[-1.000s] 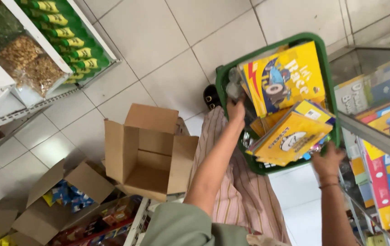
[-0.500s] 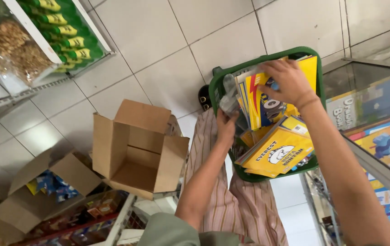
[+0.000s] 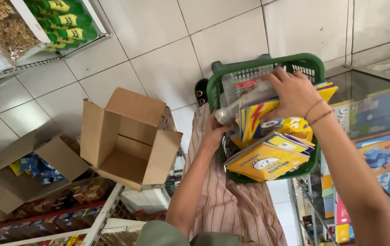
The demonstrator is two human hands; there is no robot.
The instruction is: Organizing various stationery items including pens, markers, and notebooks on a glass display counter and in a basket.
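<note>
Since a moment ago the right hand (image 3: pixel 293 93) has slid left, fingers spread over yellow booklets (image 3: pixel 268 159) in the green plastic basket (image 3: pixel 308 62); the left hand (image 3: pixel 214 134) grips its side above white floor tiles (image 3: pixel 158 41), beside an open cardboard box (image 3: pixel 126 136).

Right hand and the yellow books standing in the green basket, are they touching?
Touching. The head view shows the right hand laid flat on top of the upright yellow books in the green basket, fingers over their upper edges.

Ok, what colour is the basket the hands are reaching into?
Green. The basket is green plastic with a mesh wall, best seen in the head view.
</note>
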